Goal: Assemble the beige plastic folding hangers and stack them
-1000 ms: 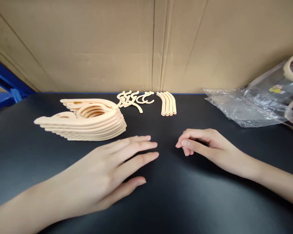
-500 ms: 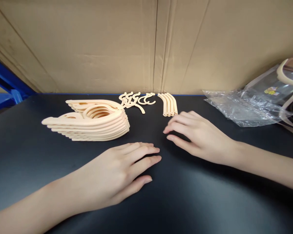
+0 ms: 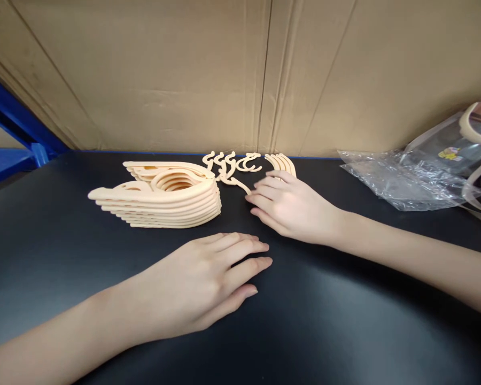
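My left hand (image 3: pixel 200 291) lies flat on the black table (image 3: pixel 344 321), fingers stretched out, holding nothing. My right hand (image 3: pixel 291 206) reaches forward with fingers extended, its fingertips touching the end of a cream plastic hook piece (image 3: pixel 234 182) from a small cluster of hooks (image 3: pixel 232 163). The hand covers the near ends of a row of curved cream bars (image 3: pixel 282 160). A stack of cream hanger bodies (image 3: pixel 164 195) sits just left of the hooks, above my left hand.
A cardboard wall (image 3: pixel 240 75) stands along the table's far edge. Crumpled clear plastic bags (image 3: pixel 404 179) lie at the right, with a packaged cream hanger (image 3: pixel 476 128) beyond. A blue frame (image 3: pixel 12 139) is at the far left.
My right hand has moved forward and left, from the table's middle to the hooks and curved bars. My left hand has stayed flat in place.
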A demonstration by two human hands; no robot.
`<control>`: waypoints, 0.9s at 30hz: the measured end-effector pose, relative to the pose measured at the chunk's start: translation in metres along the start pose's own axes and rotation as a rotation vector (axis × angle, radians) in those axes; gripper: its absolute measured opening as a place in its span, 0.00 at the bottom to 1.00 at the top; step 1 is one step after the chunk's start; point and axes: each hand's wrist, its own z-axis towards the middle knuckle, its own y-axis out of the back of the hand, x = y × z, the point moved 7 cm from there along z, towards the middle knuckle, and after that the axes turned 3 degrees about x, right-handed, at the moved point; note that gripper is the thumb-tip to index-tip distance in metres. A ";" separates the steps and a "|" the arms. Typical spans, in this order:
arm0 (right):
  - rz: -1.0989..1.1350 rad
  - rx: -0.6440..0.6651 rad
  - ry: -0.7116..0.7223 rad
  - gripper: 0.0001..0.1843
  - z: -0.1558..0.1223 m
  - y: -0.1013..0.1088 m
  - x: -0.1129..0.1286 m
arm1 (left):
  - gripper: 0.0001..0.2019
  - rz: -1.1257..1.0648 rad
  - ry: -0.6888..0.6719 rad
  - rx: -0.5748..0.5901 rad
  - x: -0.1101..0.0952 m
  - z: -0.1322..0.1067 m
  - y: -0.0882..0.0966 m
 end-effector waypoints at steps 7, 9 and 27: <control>0.042 -0.107 -0.022 0.20 -0.024 0.029 0.002 | 0.16 -0.017 -0.002 -0.048 -0.001 -0.001 0.002; 0.058 -0.091 -0.063 0.19 -0.011 0.025 -0.009 | 0.16 -0.026 -0.004 -0.037 -0.001 -0.001 0.002; 0.476 0.021 -0.141 0.19 -0.010 0.013 -0.009 | 0.16 -0.016 -0.017 -0.055 -0.001 0.000 0.001</control>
